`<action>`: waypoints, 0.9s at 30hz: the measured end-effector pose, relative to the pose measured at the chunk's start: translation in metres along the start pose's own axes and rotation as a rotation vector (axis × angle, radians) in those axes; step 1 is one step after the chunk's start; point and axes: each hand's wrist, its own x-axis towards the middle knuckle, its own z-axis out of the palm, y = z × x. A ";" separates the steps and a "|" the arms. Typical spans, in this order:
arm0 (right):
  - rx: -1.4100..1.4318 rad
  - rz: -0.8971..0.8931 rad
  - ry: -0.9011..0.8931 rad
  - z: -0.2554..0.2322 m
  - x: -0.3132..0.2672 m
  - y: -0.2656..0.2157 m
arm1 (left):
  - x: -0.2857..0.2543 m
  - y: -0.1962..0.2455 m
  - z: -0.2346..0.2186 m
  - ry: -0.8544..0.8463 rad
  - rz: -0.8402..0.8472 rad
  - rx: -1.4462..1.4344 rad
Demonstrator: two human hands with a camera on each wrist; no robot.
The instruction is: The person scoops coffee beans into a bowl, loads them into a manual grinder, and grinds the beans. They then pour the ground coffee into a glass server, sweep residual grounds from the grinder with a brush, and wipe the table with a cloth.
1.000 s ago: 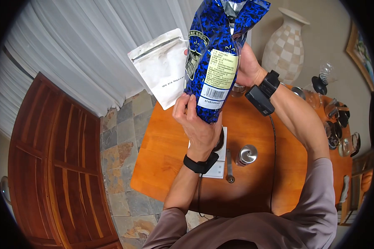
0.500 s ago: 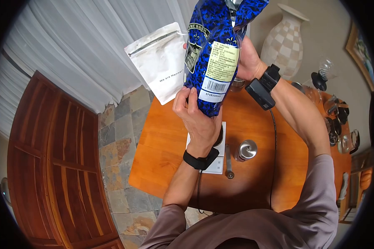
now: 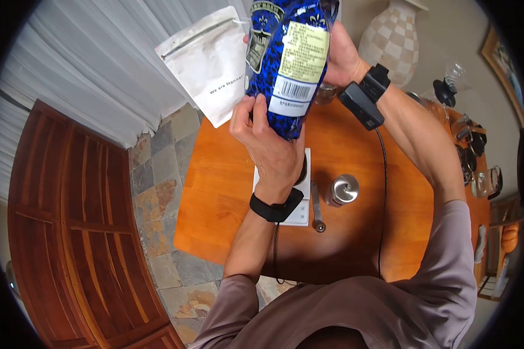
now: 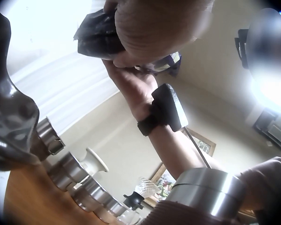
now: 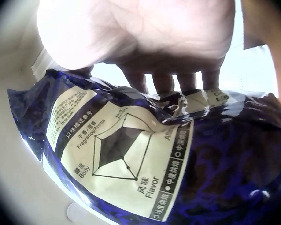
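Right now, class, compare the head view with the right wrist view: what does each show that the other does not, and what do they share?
Only the head view: the barcode, the checkered vase, and the metal-topped canister on the wooden table.
Only the right wrist view: the five-sided flavor chart, with words such as "Body" and "Flavor".
Both: the blue patterned bag and the right hand at it.
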 end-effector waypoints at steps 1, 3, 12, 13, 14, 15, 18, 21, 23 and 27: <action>-0.028 0.000 -0.013 -0.003 0.002 0.001 | 0.001 0.000 0.000 0.004 0.002 0.002; 0.037 0.009 -0.102 -0.013 0.013 -0.005 | 0.003 0.001 0.001 0.008 0.000 0.004; 0.120 0.023 -0.168 0.000 0.007 -0.007 | 0.004 0.002 0.002 0.034 0.005 -0.030; 0.118 0.003 -0.196 -0.002 0.007 -0.005 | 0.003 0.003 0.001 0.018 -0.015 -0.024; 0.143 0.013 -0.188 -0.004 0.008 -0.004 | 0.003 0.004 0.001 0.002 -0.035 -0.019; 0.112 -0.001 -0.158 -0.005 0.007 -0.004 | 0.004 0.004 0.001 0.007 -0.011 -0.005; 0.098 -0.007 -0.176 -0.005 0.006 -0.003 | 0.003 0.003 0.001 0.012 0.009 0.010; 0.109 0.013 -0.145 -0.005 0.004 -0.002 | 0.000 0.002 0.002 0.011 -0.002 0.003; 0.124 0.021 -0.170 -0.006 0.004 -0.002 | -0.001 0.003 0.000 0.005 -0.003 0.003; 0.124 0.015 -0.141 -0.009 0.003 0.002 | -0.005 0.000 0.002 0.003 -0.008 -0.020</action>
